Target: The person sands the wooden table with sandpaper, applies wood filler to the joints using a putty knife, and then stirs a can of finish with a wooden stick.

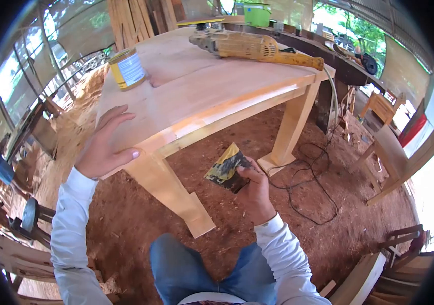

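Your left hand lies spread flat on the near corner of the worktop, seemingly bracing you, while your right hand pinches a stained folded pad just below its front edge.

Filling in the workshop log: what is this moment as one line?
left hand: flat on table corner | right hand: holds yellow-black sheet | on table: can, yellow power tool

Left hand lies flat, fingers spread; right hand curls closed.
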Demonstrator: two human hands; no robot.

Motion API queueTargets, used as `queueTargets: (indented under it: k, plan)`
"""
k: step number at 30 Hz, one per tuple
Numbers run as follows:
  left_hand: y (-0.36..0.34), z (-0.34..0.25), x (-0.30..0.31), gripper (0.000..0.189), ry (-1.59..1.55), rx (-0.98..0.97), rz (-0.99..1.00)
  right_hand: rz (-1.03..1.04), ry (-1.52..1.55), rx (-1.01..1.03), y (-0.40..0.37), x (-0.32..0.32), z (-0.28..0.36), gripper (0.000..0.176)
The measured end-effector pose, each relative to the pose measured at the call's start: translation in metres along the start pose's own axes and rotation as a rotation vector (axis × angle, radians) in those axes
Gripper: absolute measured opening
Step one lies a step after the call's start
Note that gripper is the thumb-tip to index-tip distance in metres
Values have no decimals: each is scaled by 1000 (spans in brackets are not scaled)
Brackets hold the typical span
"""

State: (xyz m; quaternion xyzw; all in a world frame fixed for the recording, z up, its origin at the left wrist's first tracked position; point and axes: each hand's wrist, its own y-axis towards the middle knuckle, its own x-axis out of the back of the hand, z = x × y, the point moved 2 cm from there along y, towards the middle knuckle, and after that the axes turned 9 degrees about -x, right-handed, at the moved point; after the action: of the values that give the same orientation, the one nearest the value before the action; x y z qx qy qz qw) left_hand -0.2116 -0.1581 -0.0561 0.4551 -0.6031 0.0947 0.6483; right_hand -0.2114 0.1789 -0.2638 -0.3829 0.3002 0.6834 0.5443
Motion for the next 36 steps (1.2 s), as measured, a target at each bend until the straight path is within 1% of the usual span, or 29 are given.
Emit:
queueTargets:
  k: [4, 10, 13, 16, 22, 25, 31, 34, 35, 36]
  plan:
    - [0, 5, 1, 74, 23, -21, 18, 16, 1, -30, 0, 1, -5, 38]
    - [-2, 9, 1, 73, -87, 24, 29, -2, 0, -59, -5, -2, -14, 40]
    - [-4, 7, 3, 61, -205, 90, 18, -8, -6, -63, -2, -2, -25, 42]
    - [-4, 4, 4, 52, -248, 148, -13, -1, -16, -97, -5, -7, -40, 42]
    - [-5, 9, 3, 43, -271, 185, -54, -24, -40, -152, -5, -7, -70, 40]
    - [-4, 7, 4, 45, -228, 191, -32, 17, -32, -181, -6, -8, -81, 40]
    - [-5, 9, 2, 44, -176, 157, -51, -57, -30, -99, -14, -29, -91, 37]
    - [-7, 15, -1, 43, -137, 126, -69, -86, -109, 56, -12, -28, -96, 35]
    - [-7, 15, -1, 43, -148, 131, -68, -127, -284, 133, -10, -22, -100, 40]
    - [-7, 13, -1, 43, -159, 136, -70, -167, -354, 185, -8, -22, -104, 39]
